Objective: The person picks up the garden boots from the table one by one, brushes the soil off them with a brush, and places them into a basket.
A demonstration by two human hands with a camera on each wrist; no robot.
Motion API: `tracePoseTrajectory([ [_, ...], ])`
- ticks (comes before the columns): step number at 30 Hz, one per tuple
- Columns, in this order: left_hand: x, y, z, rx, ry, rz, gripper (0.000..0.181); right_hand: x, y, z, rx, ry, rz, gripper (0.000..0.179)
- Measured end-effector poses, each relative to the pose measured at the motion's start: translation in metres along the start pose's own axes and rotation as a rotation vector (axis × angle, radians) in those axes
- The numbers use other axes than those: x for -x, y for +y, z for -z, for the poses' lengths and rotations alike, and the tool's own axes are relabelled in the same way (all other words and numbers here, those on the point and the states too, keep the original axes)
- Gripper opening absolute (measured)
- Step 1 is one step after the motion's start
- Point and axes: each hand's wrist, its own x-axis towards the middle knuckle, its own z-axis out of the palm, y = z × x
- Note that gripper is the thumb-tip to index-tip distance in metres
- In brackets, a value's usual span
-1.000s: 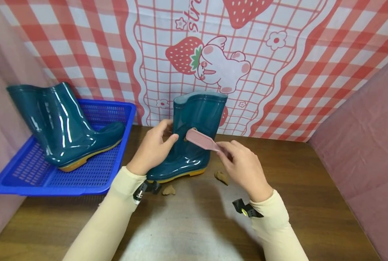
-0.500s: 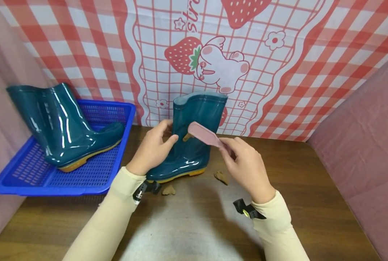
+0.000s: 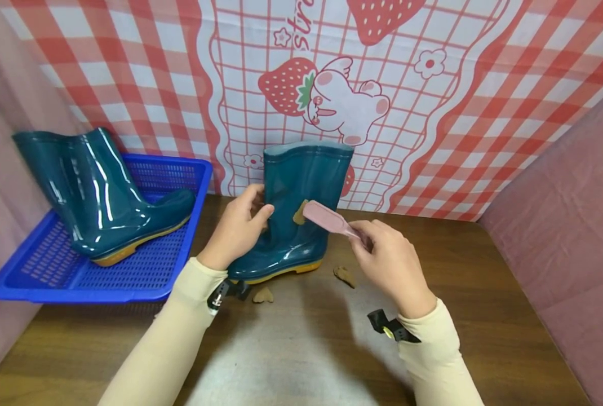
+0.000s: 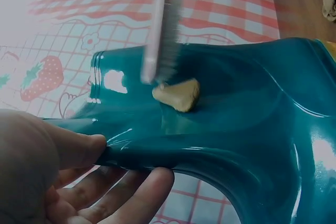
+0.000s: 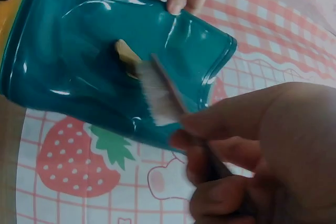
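Observation:
A glossy dark green rain boot [image 3: 301, 175] with a yellow sole stands upright on the table. My left hand [image 3: 238, 228] pinches the front edge of its shaft, thumb outside and fingers behind, as the left wrist view shows. A tan lump of mud [image 4: 181, 95] clings to the shaft's side. In my right hand [image 3: 390, 262] is a pink brush [image 3: 327, 218], gripped by its handle. Its pale bristles [image 5: 156, 94] face the boot, with the brush head's tip right beside the lump.
At the left, a blue plastic basket [image 3: 129, 294] holds a matching green boot [image 3: 106, 192]. Two tan lumps lie on the wooden table, one lump [image 3: 263, 295] by the boot's toe and another lump [image 3: 344, 276] behind its heel. A strawberry-print cloth [image 3: 413, 146] hangs behind.
The brush first rose, then came down and to the right, with my right hand shifting right. More of the lump now shows. The boot's shaft has turned slightly, its front edge moving left with my left hand.

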Motion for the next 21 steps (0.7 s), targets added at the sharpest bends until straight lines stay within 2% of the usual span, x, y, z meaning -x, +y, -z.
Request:
tracePoseTrajectory([
  [3, 0.001, 0.001, 0.001, -0.023, -0.002, -0.013, 0.038, -0.001, -0.001, -0.003, -0.022, 0.081, 0.051, 0.023],
  [5, 0.002, 0.002, 0.001, -0.045, -0.009, -0.027, 0.039, -0.002, -0.003, -0.007, -0.037, 0.096, 0.089, 0.025],
  [9, 0.004, 0.003, 0.001, -0.07, -0.024, -0.043, 0.04, -0.002, -0.005, -0.012, -0.029, 0.024, 0.106, 0.027],
  [13, 0.003, 0.003, 0.001, -0.052, -0.018, -0.03, 0.041, 0.001, -0.005, -0.007, 0.004, -0.056, 0.057, 0.023],
  [21, 0.001, 0.002, 0.001, -0.038, 0.001, -0.016, 0.038, 0.003, -0.004, 0.014, 0.022, -0.16, -0.048, 0.02],
])
